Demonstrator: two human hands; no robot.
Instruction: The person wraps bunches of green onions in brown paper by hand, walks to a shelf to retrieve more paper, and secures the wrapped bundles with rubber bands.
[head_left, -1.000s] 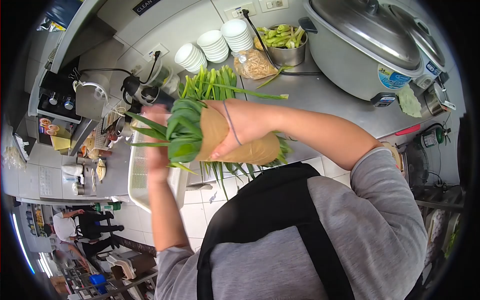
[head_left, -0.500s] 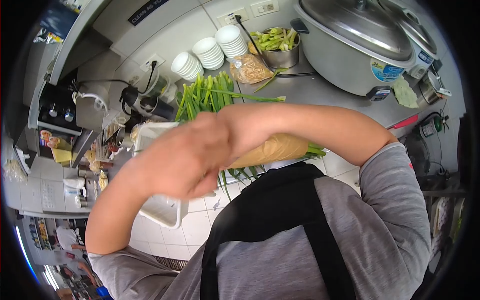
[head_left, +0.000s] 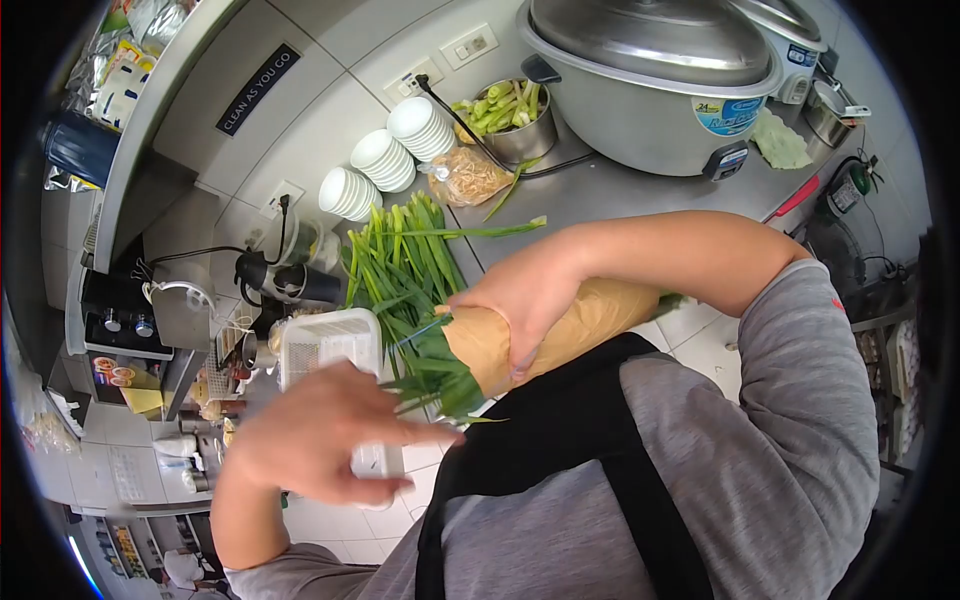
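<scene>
My right hand is wrapped over a brown paper bundle. Dark green leaves stick out of its left end, beside a thin blue strip, perhaps a tie. My left hand, slightly blurred, hovers left of those leaves, with index finger and thumb stretched apart and nothing visible in it. Behind the bundle, a pile of long green stalks, which look like spring onions, lies on the steel counter. Below and behind my left hand is a white plastic basket.
Stacked white bowls, a bag of brown flakes and a metal pot of cut green stalks stand along the wall. A large rice cooker occupies the back right. A red-handled tool lies near the right edge.
My hands, together in front of the bundle before, are now apart. The left has moved down and toward my body; the right now rests round the paper. The view has shifted slightly.
</scene>
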